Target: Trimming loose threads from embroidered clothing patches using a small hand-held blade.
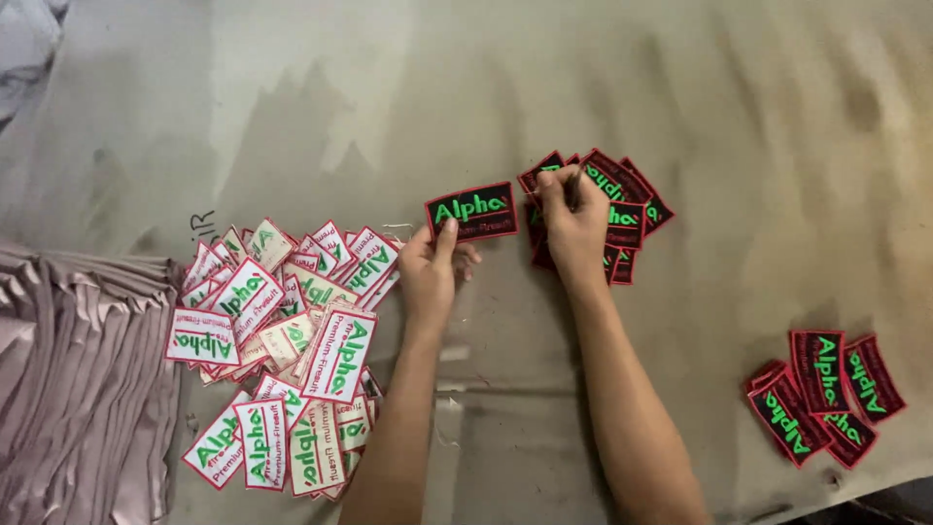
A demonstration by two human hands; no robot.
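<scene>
Worn grey tabletop (pixel 680 78) bears sorted badges. Left hand (pixel 432 267) pinches one black badge (pixel 472 211) by its lower edge, face up; right hand (pixel 573 219) grips a thin tool over the black pile (pixel 627 209) beside it. White badges (pixel 282 340) lie further left.

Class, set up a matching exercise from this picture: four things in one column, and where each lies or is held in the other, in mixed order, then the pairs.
Things:
1. Single black patch
2. White patches
3. Small heap of black patches
4. Folded pinkish cloth

Places:
A. Far left edge of the table
B. Lower right of the table
C. Held in the left hand
D. Big pile left of the left forearm

Pairs: 1-C, 2-D, 3-B, 4-A
</scene>
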